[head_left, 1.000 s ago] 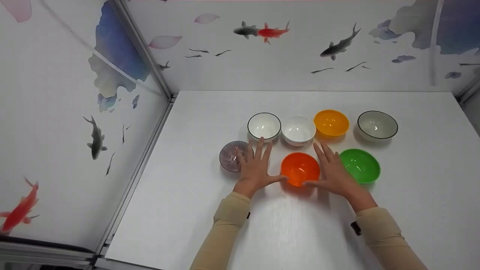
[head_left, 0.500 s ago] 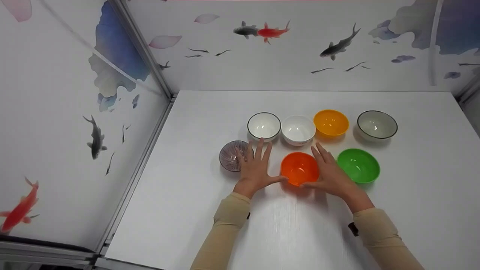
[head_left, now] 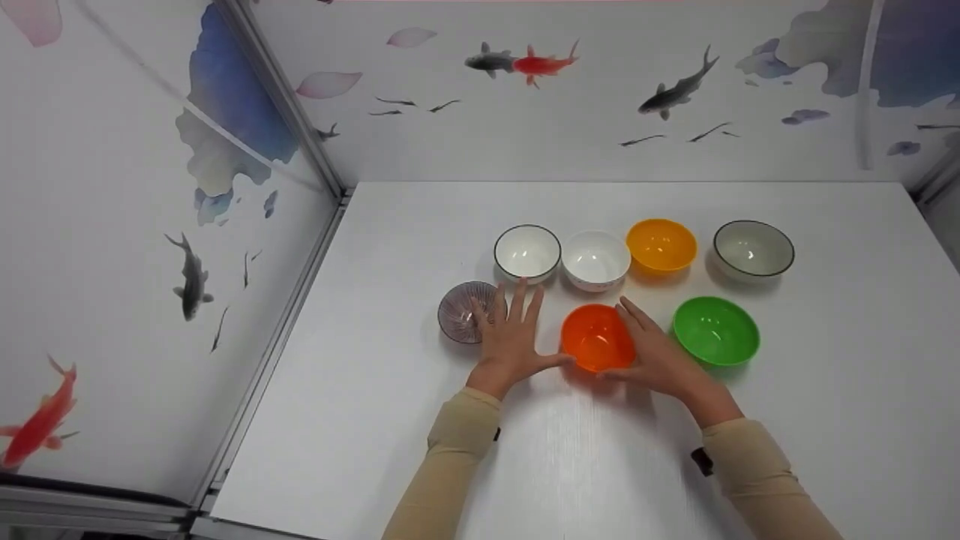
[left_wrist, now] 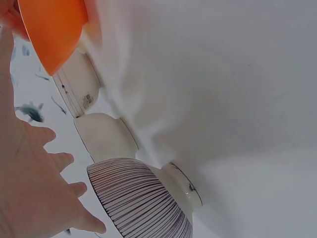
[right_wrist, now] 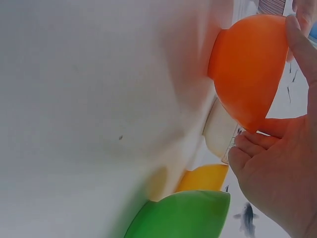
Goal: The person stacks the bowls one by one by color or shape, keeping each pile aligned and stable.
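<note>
An orange bowl (head_left: 592, 337) stands upright on the white table between my two hands. My right hand (head_left: 664, 360) lies along its right side, fingers fairly straight at the rim and thumb at the near edge. In the right wrist view the fingertips meet the orange bowl (right_wrist: 252, 69) at its rim. My left hand (head_left: 510, 345) is spread wide, its thumb tip at the bowl's left edge. Its other fingers reach over a purple-brown striped bowl (head_left: 456, 309); the left wrist view shows that striped bowl (left_wrist: 141, 193) beside the fingers, apparently not gripped.
Behind stand a dark-rimmed white bowl (head_left: 527, 251), a plain white bowl (head_left: 596, 259), a yellow bowl (head_left: 661, 246) and a grey bowl (head_left: 754, 250). A green bowl (head_left: 716, 330) is right of my right hand. Printed panels (head_left: 600, 150) wall the table's back and left side.
My right hand has moved left, away from the green bowl and onto the orange bowl's right rim. The left hand and the bowls have stayed in place.
</note>
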Tool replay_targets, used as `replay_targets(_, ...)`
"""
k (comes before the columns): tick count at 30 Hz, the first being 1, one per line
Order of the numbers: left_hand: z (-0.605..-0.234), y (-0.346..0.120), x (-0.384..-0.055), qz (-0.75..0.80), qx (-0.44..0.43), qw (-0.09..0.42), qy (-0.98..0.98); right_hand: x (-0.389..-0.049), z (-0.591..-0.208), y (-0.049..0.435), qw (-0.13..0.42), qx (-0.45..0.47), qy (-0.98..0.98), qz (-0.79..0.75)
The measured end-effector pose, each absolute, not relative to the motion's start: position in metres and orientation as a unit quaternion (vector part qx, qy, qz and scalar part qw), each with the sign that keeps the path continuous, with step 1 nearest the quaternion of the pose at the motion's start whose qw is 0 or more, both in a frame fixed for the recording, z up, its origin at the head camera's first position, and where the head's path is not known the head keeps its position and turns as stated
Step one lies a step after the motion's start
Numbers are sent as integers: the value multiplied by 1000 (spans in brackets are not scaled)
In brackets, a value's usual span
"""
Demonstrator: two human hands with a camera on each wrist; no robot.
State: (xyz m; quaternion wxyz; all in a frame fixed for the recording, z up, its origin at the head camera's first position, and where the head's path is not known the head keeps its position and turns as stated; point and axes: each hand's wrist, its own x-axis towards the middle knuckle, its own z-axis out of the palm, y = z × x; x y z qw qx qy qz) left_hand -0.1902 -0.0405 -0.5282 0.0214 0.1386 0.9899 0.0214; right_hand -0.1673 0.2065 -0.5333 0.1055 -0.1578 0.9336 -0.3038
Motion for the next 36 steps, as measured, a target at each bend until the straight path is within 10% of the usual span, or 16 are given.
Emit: replay_targets(36, -527, -51, -188, 66, 78, -27, 994, -177, -536, 207, 114, -134, 885, -432)
